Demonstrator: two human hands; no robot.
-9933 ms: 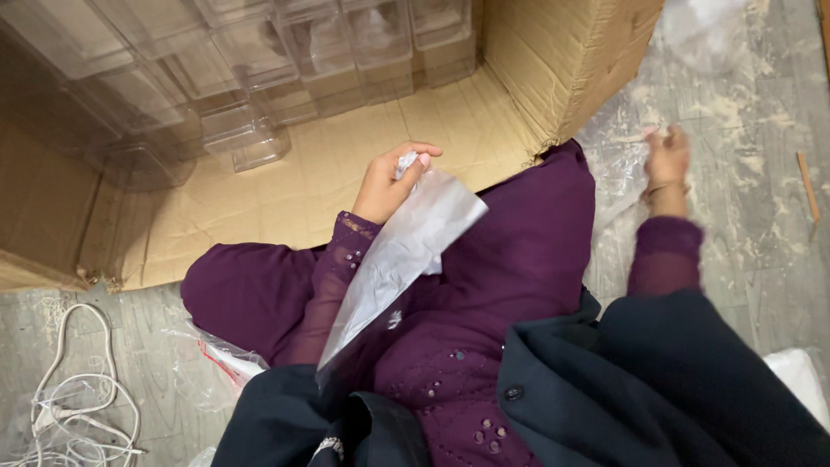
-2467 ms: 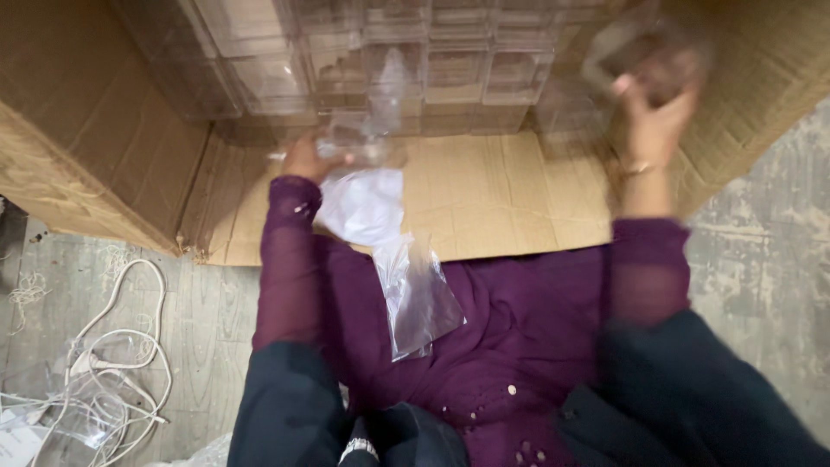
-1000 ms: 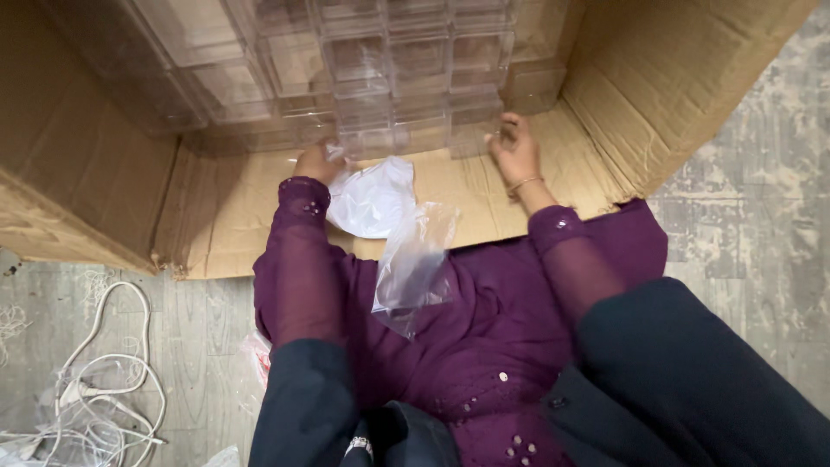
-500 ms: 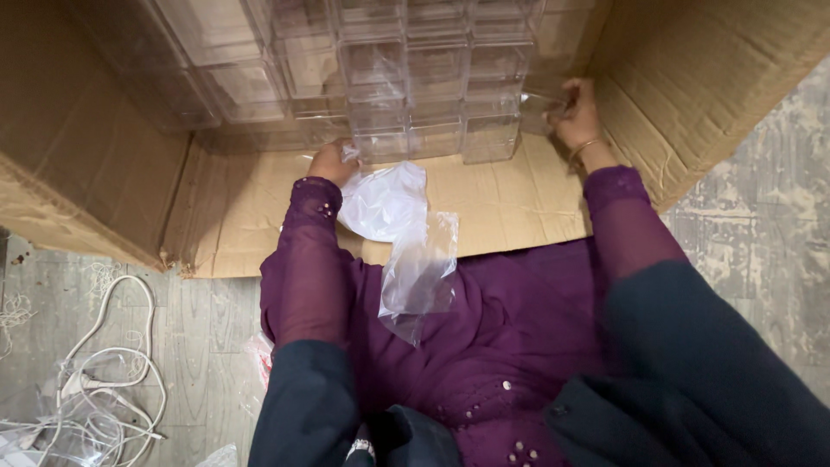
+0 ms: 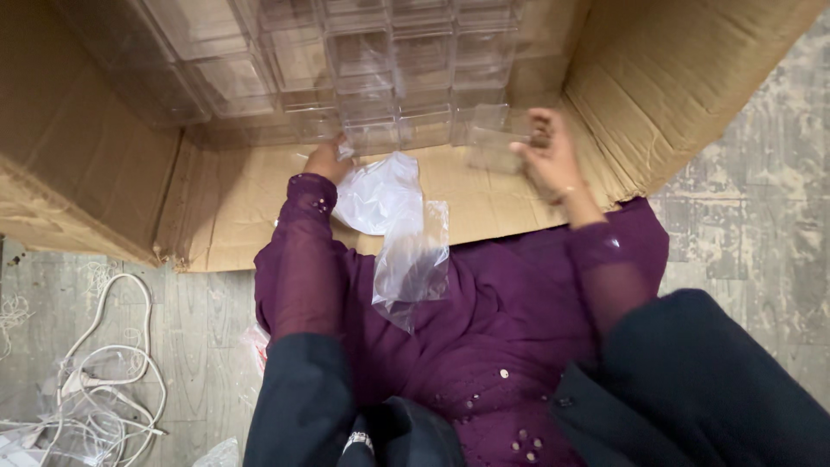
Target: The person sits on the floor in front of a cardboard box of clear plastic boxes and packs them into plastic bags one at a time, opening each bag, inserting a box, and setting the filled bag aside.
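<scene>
— What do the fingers hold?

— The right hand (image 5: 546,151) grasps a clear plastic box (image 5: 494,138), lifted just before the stacked clear boxes (image 5: 380,69) in the cardboard carton (image 5: 657,78). The left hand (image 5: 327,161) clenches the top of a clear plastic bag (image 5: 399,233).

— Where does the bag lie?

— It hangs over the carton's flap (image 5: 225,199) onto the purple lap (image 5: 501,329). White cables (image 5: 104,380) lie on the floor, well apart.

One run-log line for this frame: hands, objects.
left hand: holds plastic bags | right hand: holds clear box | stacked clear boxes in cardboard carton
</scene>
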